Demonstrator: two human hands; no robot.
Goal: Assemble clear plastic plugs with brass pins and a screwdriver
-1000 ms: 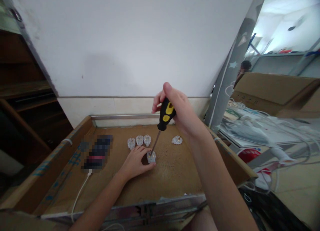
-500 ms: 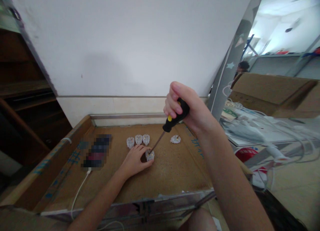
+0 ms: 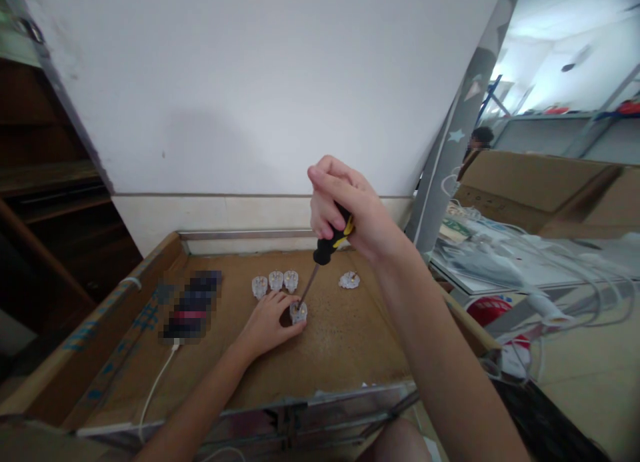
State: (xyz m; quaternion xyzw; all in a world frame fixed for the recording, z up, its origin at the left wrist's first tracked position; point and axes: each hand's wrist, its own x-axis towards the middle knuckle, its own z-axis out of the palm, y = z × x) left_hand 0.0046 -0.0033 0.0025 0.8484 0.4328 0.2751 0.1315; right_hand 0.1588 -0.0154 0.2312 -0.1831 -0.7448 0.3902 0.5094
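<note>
My right hand (image 3: 345, 209) is wrapped round the black and yellow handle of a screwdriver (image 3: 327, 244), which tilts with its tip down on a small clear plastic piece with metal contacts (image 3: 299, 313). Thumb and fingers of my left hand (image 3: 270, 325) grip that piece from its left side against the cardboard. Three similar clear pieces (image 3: 276, 280) stand in a row just beyond my left fingers. Another clear piece (image 3: 349, 280) lies apart on the right. The exact contact of the tip is too small to make out.
Cardboard (image 3: 340, 355) covers the worktop, with a wooden rail (image 3: 100, 322) along the left. A blurred phone-like device (image 3: 193, 305) with a white cable (image 3: 159, 382) lies at left. On the right are a table with cables (image 3: 500, 262), a carton (image 3: 540, 189) and a person (image 3: 481, 139) farther back.
My right hand has turned and shifted left with the screwdriver, whose shaft now stands steeper. My left hand keeps its grip on the clear piece. The view has shifted slightly.
</note>
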